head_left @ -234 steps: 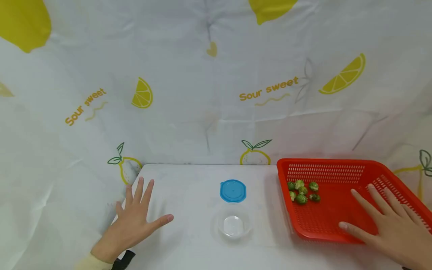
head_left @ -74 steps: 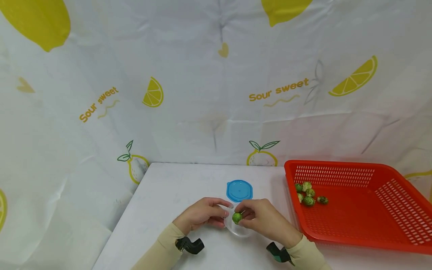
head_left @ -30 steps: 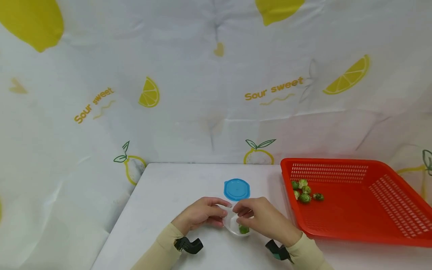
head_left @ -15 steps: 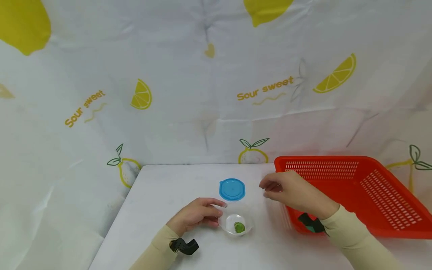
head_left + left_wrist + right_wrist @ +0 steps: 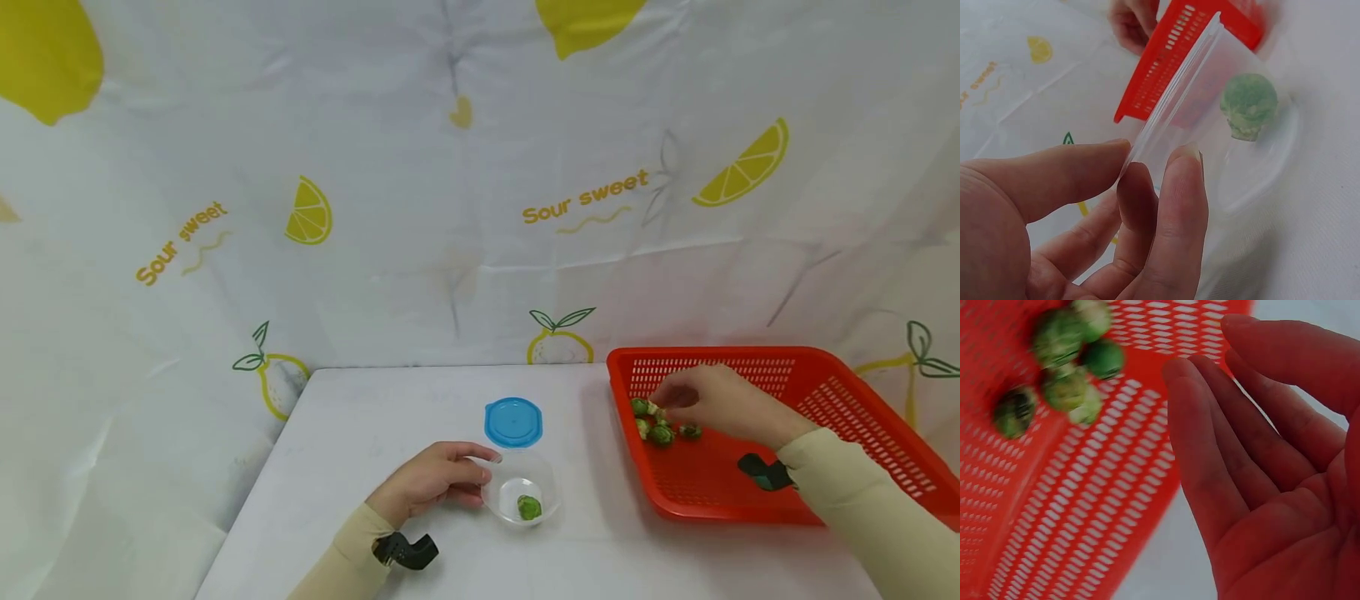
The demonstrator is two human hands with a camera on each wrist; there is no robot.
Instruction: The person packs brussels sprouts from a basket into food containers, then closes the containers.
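Observation:
My left hand point(image 5: 438, 479) pinches the rim of a clear plastic bowl point(image 5: 495, 500) between thumb and fingers, as the left wrist view shows up close. One green Brussels sprout point(image 5: 529, 507) lies in the bowl; through the wall it looks pale point(image 5: 1249, 103). Over the left part of a red plastic basket point(image 5: 720, 512), my right hand point(image 5: 723, 404) hangs beside several Brussels sprouts point(image 5: 662, 435). In the right wrist view its fingers point(image 5: 1191, 437) are apart from the thumb with nothing between them, and the sprouts point(image 5: 1060, 337) sit just beyond the fingertips.
A blue lid point(image 5: 513, 422) lies flat on the white table point(image 5: 390, 408), just behind the bowl. The basket's raised perforated walls border the sprouts. A white sheet with lemon prints point(image 5: 420, 208) hangs behind the table.
A Brussels sprout went from the basket into the bowl and was let go. My right hand then moved right, from the bowl to over the basket. My left hand stays at the bowl's rim.

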